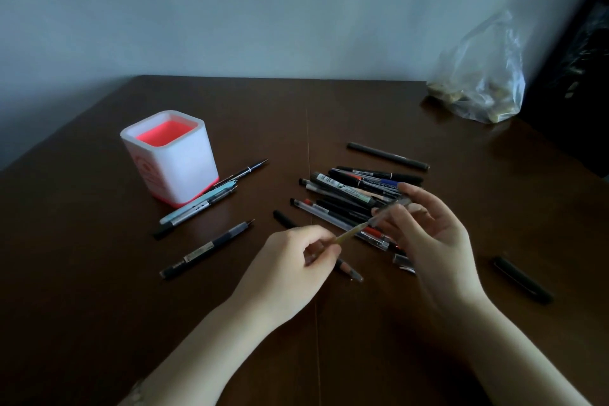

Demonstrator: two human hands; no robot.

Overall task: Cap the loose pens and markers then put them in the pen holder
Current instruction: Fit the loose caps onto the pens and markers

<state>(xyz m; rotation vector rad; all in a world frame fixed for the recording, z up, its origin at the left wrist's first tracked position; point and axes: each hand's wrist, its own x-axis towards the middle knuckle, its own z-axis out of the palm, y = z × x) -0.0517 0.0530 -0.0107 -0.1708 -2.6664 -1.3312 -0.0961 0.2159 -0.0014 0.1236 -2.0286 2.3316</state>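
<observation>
The right hand (428, 234) hides part of the pen pile (346, 189). What the plastic bag (487, 82) holds is too blurry.

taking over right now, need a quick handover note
Left hand pinches a thin yellowish pen, tip toward the right hand, which pinches a clear plastic cap at that tip; seating unclear.
White square pen holder with red inside stands left of the hands, no pens visible in it.
Pile of pens and markers lies beyond the hands; uncapped black pens lie near the holder.
Done: nothing stowed. Left: finish this cap, stow, then the rest.
</observation>
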